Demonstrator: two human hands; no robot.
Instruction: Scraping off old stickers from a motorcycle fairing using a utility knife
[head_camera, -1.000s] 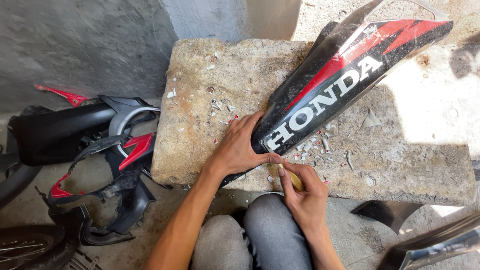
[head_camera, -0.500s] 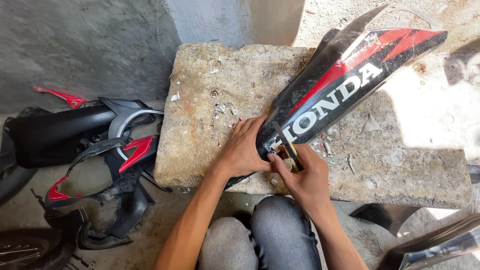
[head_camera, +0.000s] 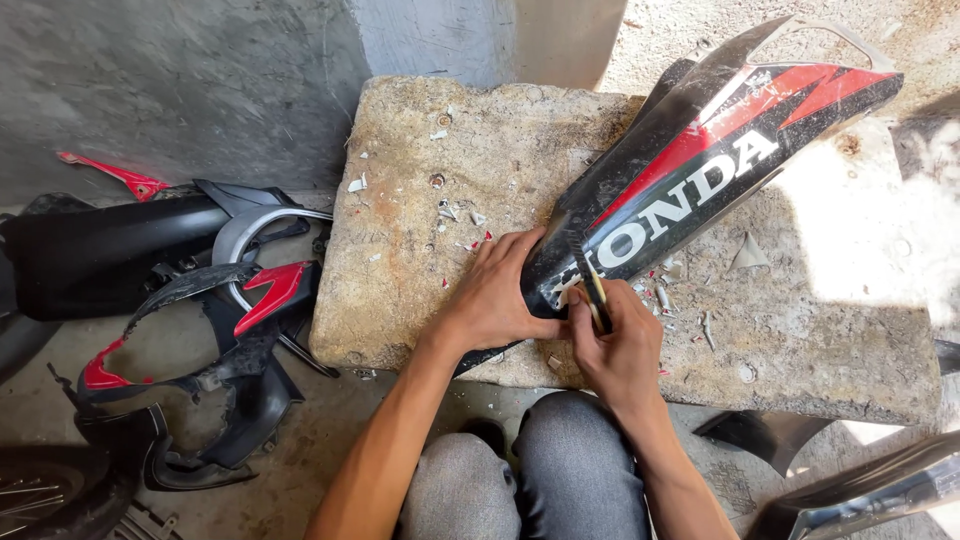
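Your left hand (head_camera: 497, 300) is pressing the black-and-red panel (head_camera: 700, 170) flat | your right hand (head_camera: 615, 350) is gripping a small tool (head_camera: 594, 290) tight | white letters are running along the panel's red stripe.

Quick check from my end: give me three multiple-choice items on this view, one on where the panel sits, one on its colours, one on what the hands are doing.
1. Where does the panel lie?
A. On the stone slab
B. On the floor
C. Across the knees

2. What colours is the panel?
A. Blue and yellow
B. Black and red with white lettering
C. All green

3. What are the hands doing?
A. Both hang free
B. Left hand presses on the panel's near end, right hand grips a thin tool against it
C. Both lift the slab

Answers: 1 A, the panel rests on the slab's top. 2 B, those colours show plainly. 3 B, the left palm lies on the panel and the right fingers wrap the tool.
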